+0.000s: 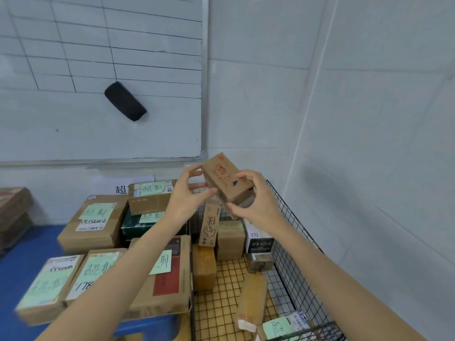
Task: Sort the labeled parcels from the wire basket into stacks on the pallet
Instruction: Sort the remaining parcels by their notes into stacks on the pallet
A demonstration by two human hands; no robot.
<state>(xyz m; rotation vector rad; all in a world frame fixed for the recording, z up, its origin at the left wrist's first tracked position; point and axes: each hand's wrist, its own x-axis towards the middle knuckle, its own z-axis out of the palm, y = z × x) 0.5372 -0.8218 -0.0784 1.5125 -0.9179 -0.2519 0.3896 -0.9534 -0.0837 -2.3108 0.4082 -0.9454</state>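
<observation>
The small cardboard parcel is up in the air between both our hands, held over the far left corner of the wire basket, well above the boxes lying inside it. Our left hand pinches its far left end, forefinger on the top corner and thumb near the lower edge. Our right hand curls round its near right end, fingers over the top and thumb beneath. So the parcel sits between the two grips, its long axis running tilted from upper left down to lower right, with the red-printed face turned towards us. No green note shows on that face, so we judge we are turning it to find its label. The stacked parcels on the blue pallet lie below and to the left, just beside the basket, so the left hand is the nearer one to carry it across.
</observation>
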